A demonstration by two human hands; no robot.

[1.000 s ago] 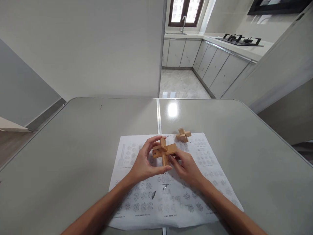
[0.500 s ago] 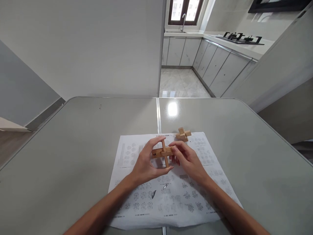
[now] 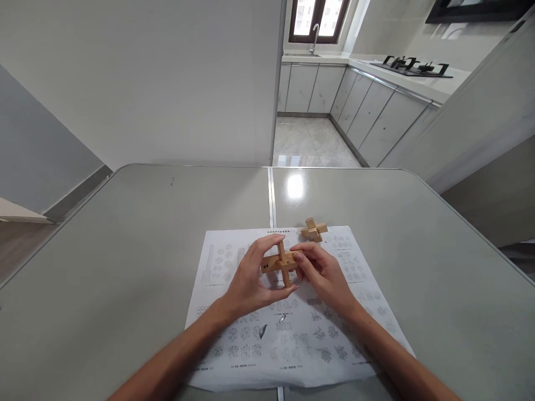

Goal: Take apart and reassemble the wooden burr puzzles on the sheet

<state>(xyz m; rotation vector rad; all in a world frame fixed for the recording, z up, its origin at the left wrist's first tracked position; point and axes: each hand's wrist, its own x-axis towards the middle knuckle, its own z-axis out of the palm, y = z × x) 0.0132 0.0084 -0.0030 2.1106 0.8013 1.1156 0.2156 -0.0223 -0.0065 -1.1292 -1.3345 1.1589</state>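
Observation:
A wooden cross-shaped puzzle [image 3: 279, 261], made of interlocked light-brown bars with a black "2" on its left end, is held just above a printed instruction sheet [image 3: 292, 328]. My left hand [image 3: 251, 278] grips it from the left, thumb below and fingers curled over the top. My right hand [image 3: 324, 273] pinches its right end with the fingertips. A second, smaller wooden cross puzzle [image 3: 314, 229] lies on the far edge of the sheet, beyond my right hand and untouched.
The sheet lies on a grey table [image 3: 125, 250] with a seam down its middle. A white partition wall [image 3: 167, 83] stands behind the table. To the right, a kitchen with cabinets [image 3: 368, 111], a sink tap and a hob opens beyond.
The puzzle has been turned in my hands, and my right hand has shifted from under the piece to pinching its right end. The smaller puzzle has not moved.

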